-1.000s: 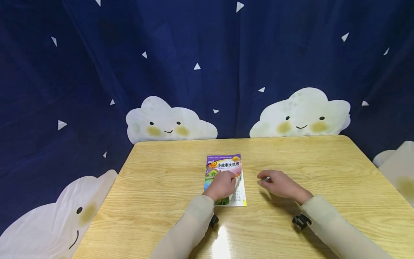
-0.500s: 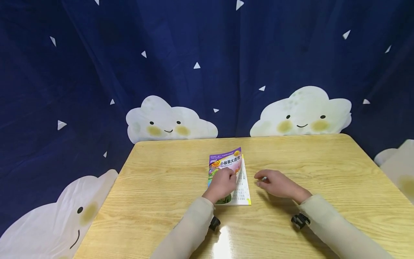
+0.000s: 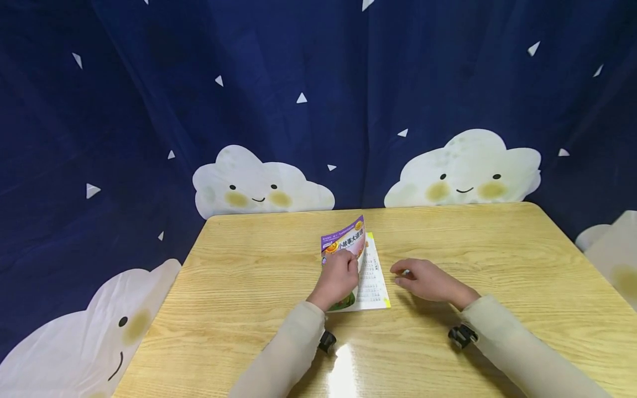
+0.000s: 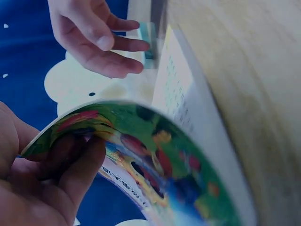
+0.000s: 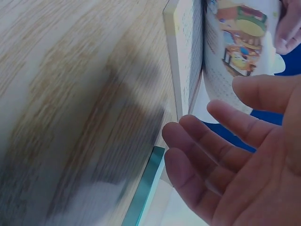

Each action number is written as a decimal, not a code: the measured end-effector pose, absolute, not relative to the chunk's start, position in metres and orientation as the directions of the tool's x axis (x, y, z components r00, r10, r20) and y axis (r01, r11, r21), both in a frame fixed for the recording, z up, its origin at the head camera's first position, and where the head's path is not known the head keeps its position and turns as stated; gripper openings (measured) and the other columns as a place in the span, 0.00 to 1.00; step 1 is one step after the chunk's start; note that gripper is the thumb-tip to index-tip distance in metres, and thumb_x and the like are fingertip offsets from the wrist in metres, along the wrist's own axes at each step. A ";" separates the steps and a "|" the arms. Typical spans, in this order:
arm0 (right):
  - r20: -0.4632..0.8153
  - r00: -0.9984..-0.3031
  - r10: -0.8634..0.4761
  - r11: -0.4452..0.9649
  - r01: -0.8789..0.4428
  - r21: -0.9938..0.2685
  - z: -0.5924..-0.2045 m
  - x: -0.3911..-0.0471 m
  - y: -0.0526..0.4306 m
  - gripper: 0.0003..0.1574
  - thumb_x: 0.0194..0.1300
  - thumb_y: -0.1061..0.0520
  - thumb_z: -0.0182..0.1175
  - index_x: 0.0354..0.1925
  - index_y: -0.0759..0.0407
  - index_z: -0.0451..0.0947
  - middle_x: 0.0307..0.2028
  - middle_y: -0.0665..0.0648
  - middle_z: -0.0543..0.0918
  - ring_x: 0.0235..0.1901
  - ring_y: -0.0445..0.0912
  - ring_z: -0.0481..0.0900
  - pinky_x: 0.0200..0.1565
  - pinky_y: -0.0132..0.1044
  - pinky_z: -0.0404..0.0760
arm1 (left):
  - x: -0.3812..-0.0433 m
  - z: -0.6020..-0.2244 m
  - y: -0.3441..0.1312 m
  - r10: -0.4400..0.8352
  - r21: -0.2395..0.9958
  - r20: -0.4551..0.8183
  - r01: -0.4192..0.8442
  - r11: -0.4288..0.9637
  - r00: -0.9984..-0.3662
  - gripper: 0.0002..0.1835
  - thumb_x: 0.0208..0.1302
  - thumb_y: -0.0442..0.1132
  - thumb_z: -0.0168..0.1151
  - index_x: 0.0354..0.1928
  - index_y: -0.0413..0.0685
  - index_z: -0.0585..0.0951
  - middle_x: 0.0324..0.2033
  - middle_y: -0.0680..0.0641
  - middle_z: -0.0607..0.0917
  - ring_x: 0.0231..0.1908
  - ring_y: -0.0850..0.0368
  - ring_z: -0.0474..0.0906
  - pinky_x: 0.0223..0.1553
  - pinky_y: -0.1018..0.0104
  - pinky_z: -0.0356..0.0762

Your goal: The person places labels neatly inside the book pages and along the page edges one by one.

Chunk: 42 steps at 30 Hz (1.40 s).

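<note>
A paperback book (image 3: 372,282) with a purple-topped, colourful cover lies on the table. My left hand (image 3: 337,276) pinches the free edge of its cover (image 4: 155,155), which curls up and leftward, baring a white printed page. In the right wrist view, the lifted leaf's inner side shows a coloured picture and small print. To the right of the book hovers my right hand (image 3: 429,281), its fingers (image 5: 225,155) loosely bent and apart from the pages, with nothing between them. Close to those fingers sits a teal-and-white block-like thing (image 5: 146,188), mostly hidden by the hand in the head view.
The light wooden table (image 3: 239,276) extends around the book on all sides. Behind it hangs a dark blue curtain (image 3: 249,66) with white triangles and smiling clouds (image 3: 463,177). A black wrist camera (image 3: 463,335) sits under the right sleeve.
My left hand has drawn the cover up and slightly leftward, so it curls more and a wider strip of printed page shows. The right hand has barely moved.
</note>
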State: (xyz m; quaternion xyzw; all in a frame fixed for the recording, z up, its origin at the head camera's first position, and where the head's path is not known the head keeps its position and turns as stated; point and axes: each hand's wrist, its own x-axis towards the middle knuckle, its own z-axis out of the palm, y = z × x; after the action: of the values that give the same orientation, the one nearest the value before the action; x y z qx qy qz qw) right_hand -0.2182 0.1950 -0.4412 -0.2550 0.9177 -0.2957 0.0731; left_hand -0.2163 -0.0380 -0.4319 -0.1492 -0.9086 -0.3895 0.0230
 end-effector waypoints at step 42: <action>-0.026 -0.763 -0.646 0.730 -0.607 -0.316 -0.459 -0.226 0.142 0.44 0.59 0.51 0.71 0.70 0.60 0.67 0.63 0.64 0.75 0.63 0.59 0.74 0.62 0.54 0.75 | -0.197 -0.431 -0.104 0.128 0.803 0.224 0.258 0.537 -0.966 0.11 0.73 0.32 0.50 0.37 0.38 0.82 0.37 0.41 0.85 0.31 0.58 0.76 0.31 0.71 0.75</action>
State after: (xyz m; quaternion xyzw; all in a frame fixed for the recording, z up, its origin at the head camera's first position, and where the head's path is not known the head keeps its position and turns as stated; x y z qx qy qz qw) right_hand -0.2262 0.1423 -0.4594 -0.3375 0.9276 -0.1458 0.0669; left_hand -0.1969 -0.1036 -0.4313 -0.1104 -0.8739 -0.4684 0.0693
